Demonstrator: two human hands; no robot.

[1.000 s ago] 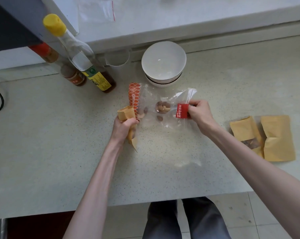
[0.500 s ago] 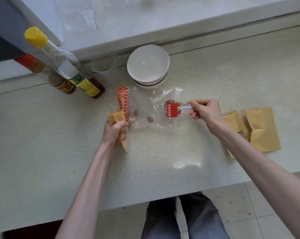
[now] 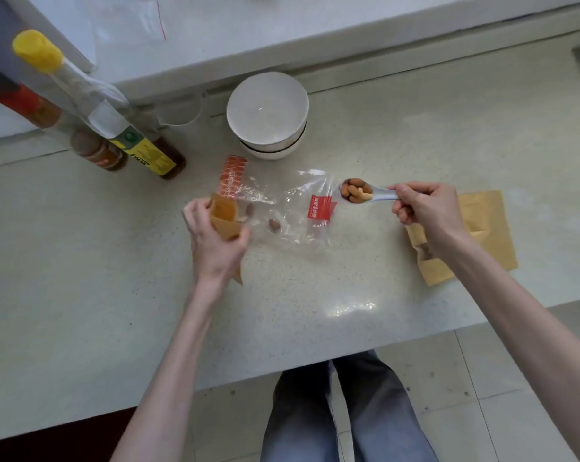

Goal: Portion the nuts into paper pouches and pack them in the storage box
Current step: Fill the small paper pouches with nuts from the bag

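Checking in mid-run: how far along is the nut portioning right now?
Done, apparently: two paper pouches lie flat on the counter to the right. In hand: the left hand holds an open pouch; the right hand holds a spoon loaded with nuts. Left: a few nuts in the clear bag, then boxing; no storage box shows.

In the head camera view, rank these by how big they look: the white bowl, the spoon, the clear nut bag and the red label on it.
1. clear nut bag
2. white bowl
3. spoon, handle partly hidden in the right hand
4. red label

Spoon and label look close in size, so their order is unsure.
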